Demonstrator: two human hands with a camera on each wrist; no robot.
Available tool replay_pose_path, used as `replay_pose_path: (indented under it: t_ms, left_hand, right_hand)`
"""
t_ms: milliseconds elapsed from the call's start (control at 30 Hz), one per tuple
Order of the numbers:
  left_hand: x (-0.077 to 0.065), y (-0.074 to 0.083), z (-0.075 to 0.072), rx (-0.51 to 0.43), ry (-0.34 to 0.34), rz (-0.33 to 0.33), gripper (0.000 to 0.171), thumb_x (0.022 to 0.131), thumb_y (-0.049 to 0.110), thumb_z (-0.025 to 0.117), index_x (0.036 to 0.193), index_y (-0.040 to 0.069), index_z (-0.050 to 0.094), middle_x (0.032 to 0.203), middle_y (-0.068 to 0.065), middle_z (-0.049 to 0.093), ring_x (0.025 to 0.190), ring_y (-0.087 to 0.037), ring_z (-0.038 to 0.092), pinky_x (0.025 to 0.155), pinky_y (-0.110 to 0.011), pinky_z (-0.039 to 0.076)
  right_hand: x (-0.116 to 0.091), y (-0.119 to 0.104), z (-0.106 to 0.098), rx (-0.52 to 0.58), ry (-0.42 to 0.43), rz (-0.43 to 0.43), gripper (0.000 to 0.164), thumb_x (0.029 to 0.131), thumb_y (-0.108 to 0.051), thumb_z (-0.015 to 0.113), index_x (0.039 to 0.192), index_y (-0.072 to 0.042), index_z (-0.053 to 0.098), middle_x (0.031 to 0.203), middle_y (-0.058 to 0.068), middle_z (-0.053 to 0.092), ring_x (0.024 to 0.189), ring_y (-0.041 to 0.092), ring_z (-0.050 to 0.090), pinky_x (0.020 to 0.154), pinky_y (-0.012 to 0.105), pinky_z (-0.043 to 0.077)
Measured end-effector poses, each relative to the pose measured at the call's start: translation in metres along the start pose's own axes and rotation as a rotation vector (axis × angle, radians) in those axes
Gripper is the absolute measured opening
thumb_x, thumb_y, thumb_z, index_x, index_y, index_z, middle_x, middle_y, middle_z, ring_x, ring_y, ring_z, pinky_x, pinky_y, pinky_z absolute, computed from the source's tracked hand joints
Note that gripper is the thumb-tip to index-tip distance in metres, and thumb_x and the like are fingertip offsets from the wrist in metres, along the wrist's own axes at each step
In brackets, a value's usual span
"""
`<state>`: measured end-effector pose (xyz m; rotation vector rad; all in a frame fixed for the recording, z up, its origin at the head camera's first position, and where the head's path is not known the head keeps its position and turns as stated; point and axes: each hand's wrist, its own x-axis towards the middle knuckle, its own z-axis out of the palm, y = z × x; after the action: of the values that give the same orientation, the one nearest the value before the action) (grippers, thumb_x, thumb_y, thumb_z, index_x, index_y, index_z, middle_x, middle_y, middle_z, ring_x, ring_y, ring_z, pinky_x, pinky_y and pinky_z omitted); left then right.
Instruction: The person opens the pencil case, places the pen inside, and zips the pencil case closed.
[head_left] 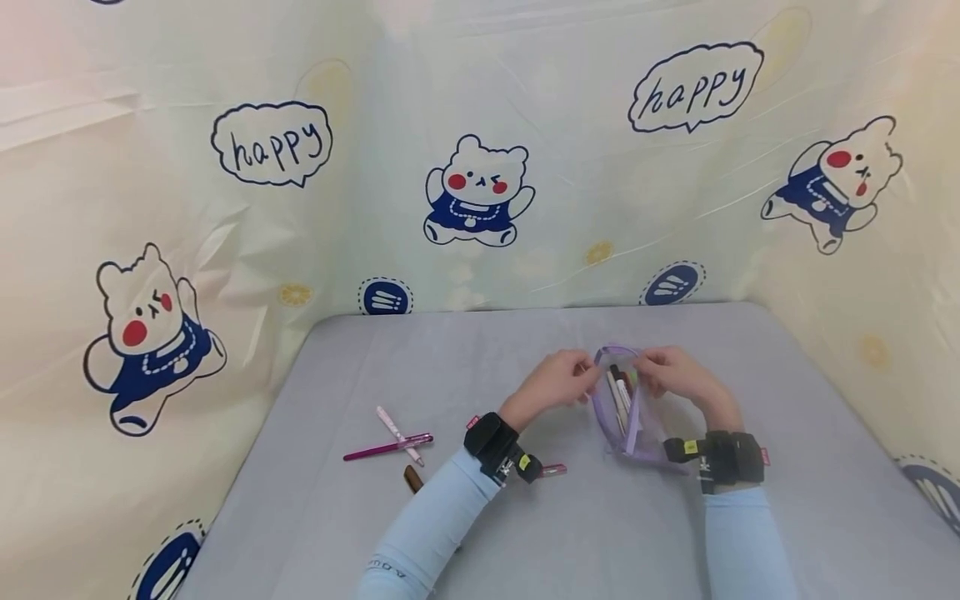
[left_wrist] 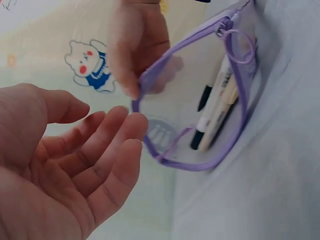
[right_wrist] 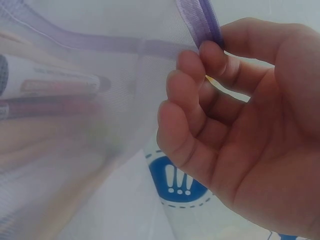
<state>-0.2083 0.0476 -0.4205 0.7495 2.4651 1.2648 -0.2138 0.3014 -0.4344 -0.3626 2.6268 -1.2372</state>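
A see-through mesh pencil pouch (head_left: 634, 429) with purple trim stands unzipped on the table's right half. Its top edge is pinched between the thumb and fingers of my right hand (head_left: 678, 375), as the right wrist view shows. Beside the opening's left side is my left hand (head_left: 558, 379). In the left wrist view its fingers (left_wrist: 117, 170) are loosely bent, with nothing between them and the thumb. Several pens, among them a white marker (left_wrist: 212, 107) with a black end, lie inside the pouch. A purple ring (left_wrist: 238, 46) hangs from the zipper.
On the grey table (head_left: 300, 517), a magenta pen (head_left: 375, 450) crosses a pale pink pen (head_left: 390, 423) at the left. A brown pen (head_left: 412, 477) is partly hidden by the left sleeve. A pinkish pen (head_left: 553, 470) lies near the left wrist. A patterned curtain (head_left: 570, 200) surrounds the table.
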Motion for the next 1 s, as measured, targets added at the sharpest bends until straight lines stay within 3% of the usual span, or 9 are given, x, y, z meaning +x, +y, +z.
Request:
replay_pose_path:
  t_ms: [200,333,467,600,733,1000]
  left_hand:
    - [-0.024,0.008,-0.013,0.222,-0.02,0.115,0.017,0.1,0.029,0.054,0.102,0.017,0.065,0.086,0.007,0.067,0.073,-0.003,0.061,0.063,-0.019,0.048]
    - [-0.046,0.002,-0.021,0.368,-0.065,0.171,0.015,0.099,0.028,0.055,0.101,0.018,0.066,0.09,0.007,0.068,0.077,-0.002,0.058,0.065,-0.016,0.047]
    - [-0.065,-0.011,-0.026,0.396,-0.115,0.155,0.016,0.099,0.03,0.054,0.104,0.018,0.065,0.09,0.008,0.068,0.079,-0.002,0.058,0.069,-0.016,0.048]
    - [-0.077,-0.021,-0.033,0.419,-0.106,0.146,0.017,0.1,0.028,0.053,0.104,0.017,0.065,0.089,0.008,0.068,0.078,-0.002,0.058,0.07,-0.017,0.048]
    - [-0.085,-0.025,-0.036,0.424,-0.111,0.155,0.017,0.1,0.028,0.055,0.105,0.016,0.065,0.089,0.006,0.068,0.077,-0.003,0.057,0.07,-0.017,0.048]
    - [-0.103,-0.027,-0.032,0.445,-0.192,0.142,0.017,0.1,0.03,0.055,0.108,0.017,0.064,0.088,0.008,0.065,0.075,-0.002,0.055,0.073,-0.017,0.049]
  right_hand:
    - [-0.004,-0.004,-0.002,0.011,-0.008,-0.026,0.028,0.102,-0.013,0.047,0.082,0.005,0.057,0.066,0.014,0.056,0.062,0.023,0.056,0.062,0.033,0.05]
    - [-0.006,-0.007,-0.003,0.004,-0.003,-0.026,0.028,0.102,-0.012,0.046,0.084,0.006,0.057,0.069,0.016,0.057,0.063,0.024,0.057,0.062,0.034,0.051]
    - [-0.006,-0.004,-0.003,0.0,0.004,-0.026,0.029,0.102,-0.016,0.048,0.083,0.004,0.058,0.068,0.012,0.057,0.063,0.02,0.056,0.062,0.033,0.05]
    - [-0.007,-0.005,-0.003,-0.009,0.004,-0.022,0.029,0.101,-0.017,0.049,0.082,0.002,0.058,0.067,0.011,0.057,0.064,0.021,0.056,0.063,0.032,0.05]
    - [-0.007,-0.005,-0.003,-0.015,0.002,-0.009,0.029,0.101,-0.018,0.049,0.082,0.001,0.059,0.068,0.013,0.057,0.065,0.023,0.058,0.065,0.034,0.051]
    - [-0.008,-0.006,-0.003,-0.026,-0.003,0.002,0.03,0.102,-0.021,0.049,0.082,0.0,0.058,0.068,0.01,0.058,0.066,0.021,0.057,0.066,0.033,0.051]
